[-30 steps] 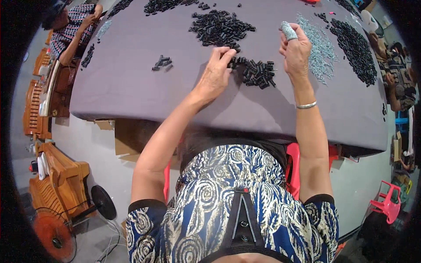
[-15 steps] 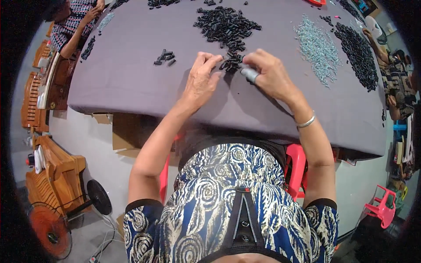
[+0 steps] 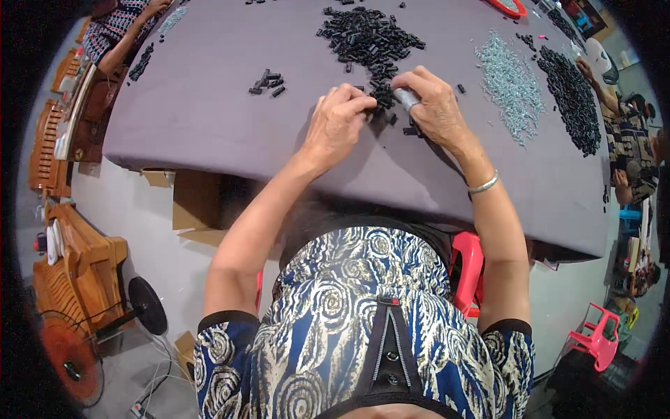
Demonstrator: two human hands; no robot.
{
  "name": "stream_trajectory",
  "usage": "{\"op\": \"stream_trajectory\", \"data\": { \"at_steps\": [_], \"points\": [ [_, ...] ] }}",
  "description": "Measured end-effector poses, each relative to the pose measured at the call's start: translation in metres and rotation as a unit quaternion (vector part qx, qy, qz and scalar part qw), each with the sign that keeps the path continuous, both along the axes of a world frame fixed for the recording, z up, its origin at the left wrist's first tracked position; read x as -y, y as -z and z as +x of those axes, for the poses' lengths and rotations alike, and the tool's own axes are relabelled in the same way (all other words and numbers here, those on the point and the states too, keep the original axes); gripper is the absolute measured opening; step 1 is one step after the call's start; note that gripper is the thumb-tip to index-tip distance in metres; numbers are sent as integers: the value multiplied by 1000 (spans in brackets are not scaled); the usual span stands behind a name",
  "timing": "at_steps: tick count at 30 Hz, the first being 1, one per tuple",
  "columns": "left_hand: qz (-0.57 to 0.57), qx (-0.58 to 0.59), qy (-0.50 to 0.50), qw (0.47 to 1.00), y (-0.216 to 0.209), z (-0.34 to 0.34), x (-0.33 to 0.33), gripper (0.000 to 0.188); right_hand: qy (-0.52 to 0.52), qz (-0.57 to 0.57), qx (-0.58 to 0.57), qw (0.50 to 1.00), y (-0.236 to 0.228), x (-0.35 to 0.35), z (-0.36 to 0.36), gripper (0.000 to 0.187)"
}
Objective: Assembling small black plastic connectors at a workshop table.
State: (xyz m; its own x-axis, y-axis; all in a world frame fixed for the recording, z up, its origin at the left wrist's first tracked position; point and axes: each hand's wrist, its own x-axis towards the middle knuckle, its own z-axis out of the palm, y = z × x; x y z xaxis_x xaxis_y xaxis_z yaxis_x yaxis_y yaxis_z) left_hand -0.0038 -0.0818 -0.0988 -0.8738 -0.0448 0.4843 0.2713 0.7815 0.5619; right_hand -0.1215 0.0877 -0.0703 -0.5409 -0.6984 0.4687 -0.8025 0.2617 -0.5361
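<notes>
A heap of small black cylindrical pieces (image 3: 363, 38) lies on the cloth-covered table and trails down between my hands. My left hand (image 3: 337, 122) is at the left of the trail's near end, its thumb and fingers pinched together. Whatever sits between those fingertips is too small to make out. On the other side, my right hand (image 3: 436, 110) curls its fingers at the same black pieces, and its fingertips are partly hidden. Grey tape (image 3: 407, 100) wraps one of its digits. A few loose black pieces (image 3: 410, 130) lie beneath and beside this hand.
A small group of black pieces (image 3: 268, 82) lies to the left. Rightward are a pile of small silvery-blue pieces (image 3: 513, 87) and another black pile (image 3: 569, 98). A red tray (image 3: 515, 10) sits far right. Other people's arms (image 3: 129, 43) reach the table. A fan (image 3: 70, 366) stands lower left.
My left hand has moved right and its fingers have closed in at the trail. My right hand has shifted slightly; black pieces now lie scattered beside it. The whole view has shifted slightly.
</notes>
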Motion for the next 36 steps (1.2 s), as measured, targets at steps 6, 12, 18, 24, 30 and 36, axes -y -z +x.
{"op": "stream_trajectory", "data": {
  "at_steps": [6, 12, 18, 24, 30, 36],
  "points": [
    [92, -23, -39, 995, 1, 0, 2, 24, -25, 16, -15, 999, 15, 17, 2, 17],
    [12, -46, -98, 994, 3, -9, 13, 35, 34, 6, -91, 995, 13, -5, -15, 21],
    [-90, -34, -66, 993, 9, -10, 12, 34, 63, -59, 30, 996, 4, -18, -19, 17],
    [28, -34, -63, 997, 7, -4, 10, 33, 47, -48, 116, 991, 4, -16, -13, 14],
    [-16, -28, -67, 997, 2, -3, 4, 34, -24, -33, 40, 998, 5, -2, -1, 18],
    [-23, -14, -53, 998, 6, -1, 7, 35, -44, 40, -78, 995, 9, 14, 10, 18]
  ]
}}
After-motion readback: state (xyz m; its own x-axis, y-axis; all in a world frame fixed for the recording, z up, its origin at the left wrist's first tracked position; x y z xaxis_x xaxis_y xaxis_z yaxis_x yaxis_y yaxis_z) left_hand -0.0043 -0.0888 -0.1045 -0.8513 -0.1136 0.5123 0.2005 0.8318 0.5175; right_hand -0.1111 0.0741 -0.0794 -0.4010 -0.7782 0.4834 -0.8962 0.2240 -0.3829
